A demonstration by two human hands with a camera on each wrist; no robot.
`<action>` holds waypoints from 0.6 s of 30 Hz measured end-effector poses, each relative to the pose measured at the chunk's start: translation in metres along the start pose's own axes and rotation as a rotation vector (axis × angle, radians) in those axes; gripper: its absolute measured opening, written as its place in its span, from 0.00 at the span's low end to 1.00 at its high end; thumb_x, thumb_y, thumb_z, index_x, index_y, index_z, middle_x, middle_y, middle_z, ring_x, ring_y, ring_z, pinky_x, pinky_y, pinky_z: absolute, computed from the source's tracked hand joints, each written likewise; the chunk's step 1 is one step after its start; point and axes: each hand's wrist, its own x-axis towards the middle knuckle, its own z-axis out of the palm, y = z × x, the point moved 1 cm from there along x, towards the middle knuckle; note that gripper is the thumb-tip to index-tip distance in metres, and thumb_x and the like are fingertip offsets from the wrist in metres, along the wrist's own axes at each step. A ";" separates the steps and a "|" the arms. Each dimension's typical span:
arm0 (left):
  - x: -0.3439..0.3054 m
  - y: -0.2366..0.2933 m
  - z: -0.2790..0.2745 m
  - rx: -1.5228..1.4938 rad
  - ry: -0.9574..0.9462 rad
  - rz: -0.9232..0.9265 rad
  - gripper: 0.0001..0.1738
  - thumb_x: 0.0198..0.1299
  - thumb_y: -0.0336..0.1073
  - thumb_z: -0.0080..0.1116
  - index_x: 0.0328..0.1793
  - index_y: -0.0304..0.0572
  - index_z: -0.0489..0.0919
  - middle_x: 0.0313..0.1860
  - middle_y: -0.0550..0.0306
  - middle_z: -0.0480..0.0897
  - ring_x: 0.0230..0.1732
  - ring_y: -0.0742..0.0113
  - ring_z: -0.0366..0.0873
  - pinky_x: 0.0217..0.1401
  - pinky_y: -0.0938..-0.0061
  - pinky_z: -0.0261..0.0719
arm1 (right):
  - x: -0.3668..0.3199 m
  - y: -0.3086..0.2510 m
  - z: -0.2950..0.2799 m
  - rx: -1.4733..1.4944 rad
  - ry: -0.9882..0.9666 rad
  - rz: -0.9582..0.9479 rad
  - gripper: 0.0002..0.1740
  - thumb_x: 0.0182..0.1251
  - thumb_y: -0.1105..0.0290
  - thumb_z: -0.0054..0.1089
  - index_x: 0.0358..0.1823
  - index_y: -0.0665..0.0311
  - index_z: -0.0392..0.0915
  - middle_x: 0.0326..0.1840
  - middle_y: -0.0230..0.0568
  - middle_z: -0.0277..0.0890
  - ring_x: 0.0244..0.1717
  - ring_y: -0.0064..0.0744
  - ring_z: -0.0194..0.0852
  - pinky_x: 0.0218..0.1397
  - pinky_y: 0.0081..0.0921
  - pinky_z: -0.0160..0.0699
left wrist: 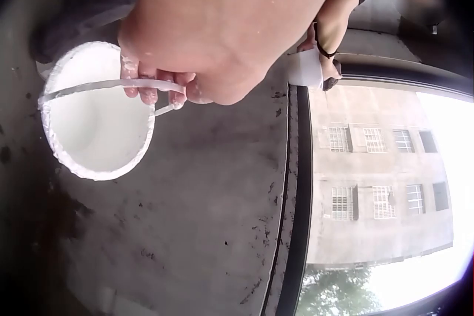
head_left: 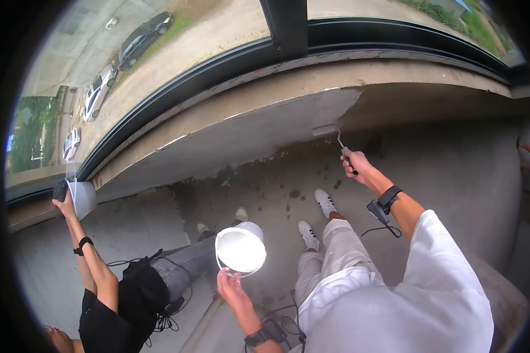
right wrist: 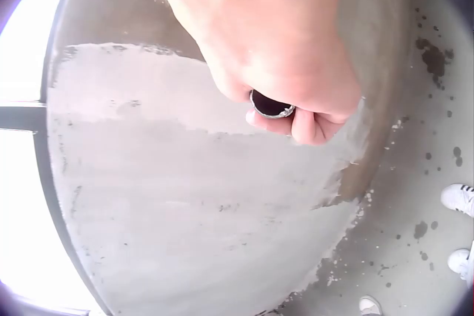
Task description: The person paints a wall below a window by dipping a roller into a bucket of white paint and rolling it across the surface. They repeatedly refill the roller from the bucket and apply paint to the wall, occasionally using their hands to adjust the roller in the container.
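In the head view my left hand [head_left: 234, 291] holds a white bucket [head_left: 252, 229] of white paint by its thin handle. The left wrist view shows the curled, paint-flecked fingers hooked around the white handle [left wrist: 85, 89], beside the paint-crusted rim. My right hand [head_left: 359, 169] grips a paint roller [head_left: 324, 129] by its dark handle. The roller lies along the low wall, near the border between pale fresh paint [head_left: 294, 120] and bare brown-grey concrete [head_left: 418, 109]. From the right wrist, only the round handle end [right wrist: 272, 104] shows in the fist; the roller head is hidden there.
Above the wall runs a ledge [head_left: 229, 112] under a dark window frame [head_left: 288, 35]. To the left, another person [head_left: 115, 306] holds a white container [head_left: 83, 199] near the window. Dark splashes [head_left: 294, 193] spot the floor around my shoes [head_left: 309, 235]. A cable [head_left: 378, 228] hangs from my right wrist.
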 end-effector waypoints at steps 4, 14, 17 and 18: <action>0.002 -0.009 -0.020 -0.018 -0.059 0.008 0.14 0.70 0.41 0.55 0.52 0.41 0.77 0.45 0.60 0.76 0.42 0.68 0.74 0.51 0.70 0.74 | -0.072 -0.015 0.006 -0.042 -0.021 -0.052 0.15 0.78 0.58 0.49 0.36 0.60 0.69 0.20 0.25 0.63 0.15 0.17 0.54 0.17 0.21 0.48; -0.004 -0.010 -0.104 -0.088 -0.232 0.005 0.17 0.70 0.40 0.53 0.56 0.35 0.75 0.46 0.56 0.75 0.37 0.69 0.71 0.49 0.70 0.74 | -0.241 -0.016 0.055 0.044 -0.111 -0.324 0.16 0.80 0.56 0.47 0.37 0.59 0.71 0.22 0.23 0.64 0.16 0.15 0.55 0.18 0.19 0.51; -0.002 -0.010 -0.127 -0.143 -0.264 0.031 0.16 0.70 0.40 0.52 0.55 0.35 0.76 0.46 0.57 0.75 0.36 0.70 0.70 0.48 0.70 0.74 | -0.256 -0.018 0.062 0.054 -0.115 -0.334 0.15 0.79 0.57 0.47 0.36 0.58 0.71 0.21 0.22 0.64 0.15 0.15 0.56 0.18 0.19 0.52; 0.001 -0.008 -0.132 -0.141 -0.262 0.031 0.16 0.69 0.40 0.52 0.54 0.36 0.76 0.46 0.57 0.76 0.36 0.70 0.70 0.48 0.70 0.74 | -0.257 -0.019 0.064 0.051 -0.112 -0.329 0.15 0.79 0.57 0.48 0.36 0.58 0.71 0.21 0.22 0.64 0.15 0.15 0.56 0.18 0.19 0.52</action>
